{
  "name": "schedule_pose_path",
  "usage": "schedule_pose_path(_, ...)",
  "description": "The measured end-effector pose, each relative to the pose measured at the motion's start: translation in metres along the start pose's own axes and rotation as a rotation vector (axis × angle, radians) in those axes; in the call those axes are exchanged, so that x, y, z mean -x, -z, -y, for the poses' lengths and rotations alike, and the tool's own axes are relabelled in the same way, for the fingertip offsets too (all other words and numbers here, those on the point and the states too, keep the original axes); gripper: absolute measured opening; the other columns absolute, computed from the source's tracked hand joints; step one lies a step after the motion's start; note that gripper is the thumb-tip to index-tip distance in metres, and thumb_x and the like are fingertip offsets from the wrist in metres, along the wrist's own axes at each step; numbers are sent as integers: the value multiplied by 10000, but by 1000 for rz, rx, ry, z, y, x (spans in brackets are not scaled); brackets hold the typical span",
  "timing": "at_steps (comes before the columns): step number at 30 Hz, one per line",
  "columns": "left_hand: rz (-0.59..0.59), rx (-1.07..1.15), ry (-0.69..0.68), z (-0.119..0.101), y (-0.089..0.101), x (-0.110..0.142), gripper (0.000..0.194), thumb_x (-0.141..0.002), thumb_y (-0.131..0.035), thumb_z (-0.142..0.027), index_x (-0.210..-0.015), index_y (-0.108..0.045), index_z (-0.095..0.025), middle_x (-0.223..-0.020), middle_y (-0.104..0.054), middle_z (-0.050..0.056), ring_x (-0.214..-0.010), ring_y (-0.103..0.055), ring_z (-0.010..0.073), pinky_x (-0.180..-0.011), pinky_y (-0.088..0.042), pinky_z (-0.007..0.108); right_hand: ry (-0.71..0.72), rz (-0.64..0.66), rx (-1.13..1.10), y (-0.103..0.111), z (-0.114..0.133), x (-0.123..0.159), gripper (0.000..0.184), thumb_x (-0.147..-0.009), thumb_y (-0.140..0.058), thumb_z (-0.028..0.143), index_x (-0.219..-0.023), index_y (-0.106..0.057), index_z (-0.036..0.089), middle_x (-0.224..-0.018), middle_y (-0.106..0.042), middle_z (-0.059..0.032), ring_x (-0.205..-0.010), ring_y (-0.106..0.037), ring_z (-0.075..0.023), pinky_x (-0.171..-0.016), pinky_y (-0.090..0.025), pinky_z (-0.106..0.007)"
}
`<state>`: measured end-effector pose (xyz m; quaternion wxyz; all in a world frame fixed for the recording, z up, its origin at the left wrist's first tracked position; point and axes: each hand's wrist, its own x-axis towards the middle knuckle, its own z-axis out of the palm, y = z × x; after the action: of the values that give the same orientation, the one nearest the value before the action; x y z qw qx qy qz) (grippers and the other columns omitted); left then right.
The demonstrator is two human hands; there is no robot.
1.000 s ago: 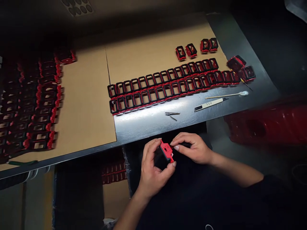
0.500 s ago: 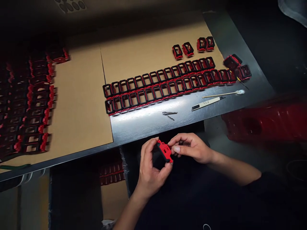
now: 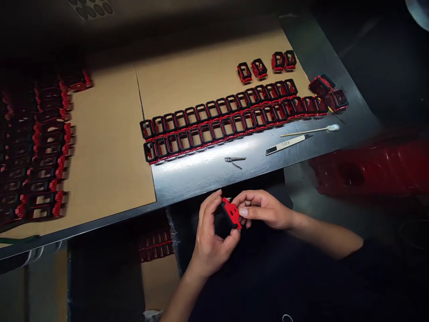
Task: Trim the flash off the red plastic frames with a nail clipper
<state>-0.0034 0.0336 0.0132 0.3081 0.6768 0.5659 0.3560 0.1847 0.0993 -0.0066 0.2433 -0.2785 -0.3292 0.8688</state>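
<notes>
My left hand point(image 3: 212, 232) grips a small red-and-black frame-shaped case point(image 3: 232, 212), fingers at its upper end and thumb at its lower end. The case is tilted, with its red side and small slots facing up. At the right edge of the case, my right hand point(image 3: 259, 209) is closed, thumb and index finger pinched together against the red side. Whatever lies between those fingertips is hidden. A small pale tip shows just above the case. Both hands are in front of the table edge, over my dark clothing.
Two long rows of similar cases point(image 3: 211, 116) stand on cardboard point(image 3: 110, 156) and the metal tabletop point(image 3: 187, 179). Near them lie nail clippers point(image 3: 235, 160), tweezers point(image 3: 288, 144) and a cotton swab point(image 3: 310, 130). More cases point(image 3: 43, 165) fill the left; a red stool point(image 3: 365, 172) is at right.
My right fingertips have shifted slightly down along the red side of the case, which has turned a little. The table scene has drifted slightly left with the camera.
</notes>
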Motion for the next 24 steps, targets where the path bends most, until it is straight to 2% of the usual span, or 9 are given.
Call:
schedule_pose_path(11,54,25,17,6,-1,4,759,-824,-625,-100,-1514,-358,-272,-1452,-515,132,-1365,-517,274,-1109,-508,495,8,-9,-21,2,-6,-1,431,-869,-770,474,-1045,-653,98,-806,-669,-38,-664,-633,-88,-581,-546,-160)
schedule_pose_path(19,98,60,97,11,-3,14,864,-862,-658,-147,-1593,-216,-282,-1495,-522,152,-1377,-538,273,-1138,-481,488,-59,-32,-39,0,-7,-3,492,-831,-797,524,-1032,-662,95,-766,-669,-27,-647,-639,-82,-549,-528,-135)
schedule_pose_path(24,105,32,52,15,-5,16,949,-877,-631,-152,-1626,-63,-282,-1488,-539,157,-1365,-556,258,-1139,-475,489,-71,-33,-3,-1,-7,-4,475,-831,-796,526,-980,-650,99,-762,-666,-19,-601,-618,-69,-548,-528,-146)
